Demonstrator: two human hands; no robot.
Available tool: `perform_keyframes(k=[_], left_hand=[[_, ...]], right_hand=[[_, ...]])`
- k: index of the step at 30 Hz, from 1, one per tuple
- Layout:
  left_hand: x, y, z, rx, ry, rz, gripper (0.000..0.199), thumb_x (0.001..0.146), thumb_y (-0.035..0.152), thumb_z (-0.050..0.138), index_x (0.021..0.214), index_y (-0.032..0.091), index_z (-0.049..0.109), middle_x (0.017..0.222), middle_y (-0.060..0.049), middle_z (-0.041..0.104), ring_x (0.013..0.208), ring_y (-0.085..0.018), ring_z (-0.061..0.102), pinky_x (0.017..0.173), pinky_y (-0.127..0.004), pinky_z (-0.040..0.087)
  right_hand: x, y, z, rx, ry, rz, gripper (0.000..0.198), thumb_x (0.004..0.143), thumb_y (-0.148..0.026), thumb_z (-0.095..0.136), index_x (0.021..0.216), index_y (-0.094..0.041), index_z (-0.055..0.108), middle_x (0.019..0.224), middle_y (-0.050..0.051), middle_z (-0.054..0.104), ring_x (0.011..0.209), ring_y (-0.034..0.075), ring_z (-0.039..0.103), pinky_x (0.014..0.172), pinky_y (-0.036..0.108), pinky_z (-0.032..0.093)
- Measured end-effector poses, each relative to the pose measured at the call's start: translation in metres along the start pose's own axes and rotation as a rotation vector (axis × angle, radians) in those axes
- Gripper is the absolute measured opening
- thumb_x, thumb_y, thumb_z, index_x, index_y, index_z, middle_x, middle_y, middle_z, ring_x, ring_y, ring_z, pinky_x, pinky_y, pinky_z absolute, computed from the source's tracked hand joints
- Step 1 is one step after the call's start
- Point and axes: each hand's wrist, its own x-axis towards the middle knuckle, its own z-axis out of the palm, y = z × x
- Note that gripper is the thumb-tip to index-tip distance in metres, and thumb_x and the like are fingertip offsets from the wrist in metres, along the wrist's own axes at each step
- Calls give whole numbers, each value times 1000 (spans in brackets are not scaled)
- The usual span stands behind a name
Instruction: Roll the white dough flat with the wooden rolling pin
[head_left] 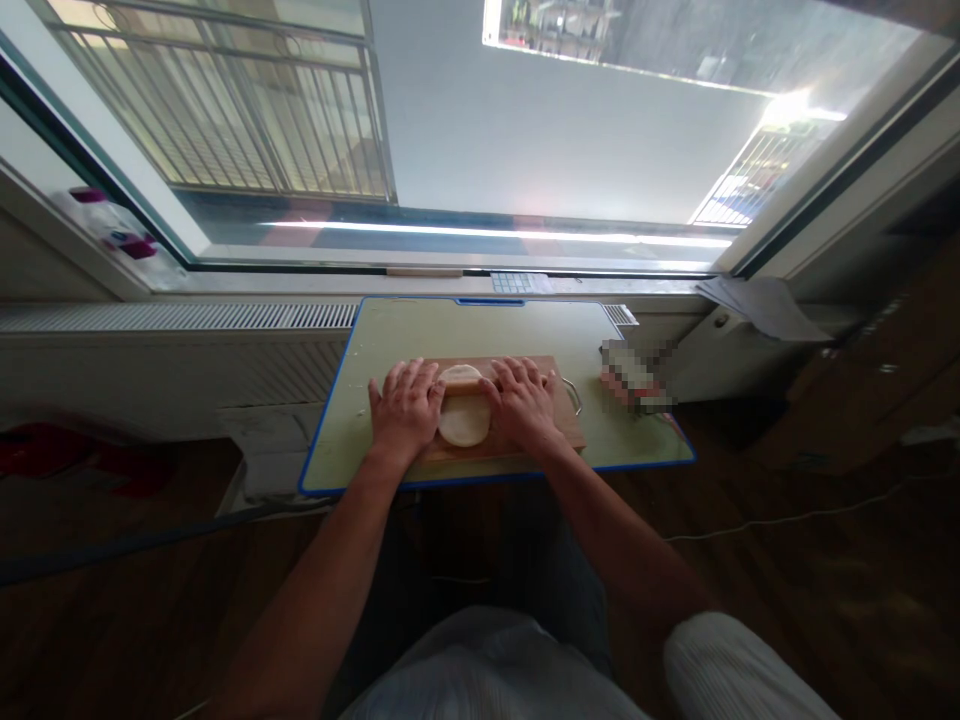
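On the wooden board (568, 432), dough (465, 424) lies under a rolling pin (463, 389); the left hand (407, 402) and right hand (523, 404) drape over its 2 ends, fingers slightly spread. The dough looks soft, easily torn, best supported underneath; the pin seems stiff.

Left hand (407, 407) and right hand (523, 402) cover much of the rolling pin (463, 388), which hides a strip of dough (465, 423). Pixelated blob (632, 378) on the worktop (420, 325), no idea what. Red thing (60, 452) gets cut off at the left edge.
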Motion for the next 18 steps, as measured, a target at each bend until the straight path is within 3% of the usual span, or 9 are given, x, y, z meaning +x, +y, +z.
perform_keyframes(k=[6,13,18], left_hand=[[21,2,1,12,-5,-22,53,111,48,35,147,30,69,166,-9,56,156,-35,43,131,-74,20],[47,-2,9,35,4,-41,49,110,47,36,137,32,74,162,-9,61,152,-34,47,129,-73,21],[67,0,12,51,5,-67,45,108,42,38,125,32,78,152,-9,68,141,-35,53,127,-73,22]], right_hand=[[19,-2,4,-48,10,6,55,115,-59,35,151,-30,65,166,7,57,157,35,40,132,70,13],[45,-3,3,-76,23,-20,53,115,-58,35,143,-29,69,156,9,65,147,35,48,125,66,29],[63,-4,4,-104,8,-14,50,115,-53,34,140,-29,71,148,9,70,141,35,53,123,63,32]])
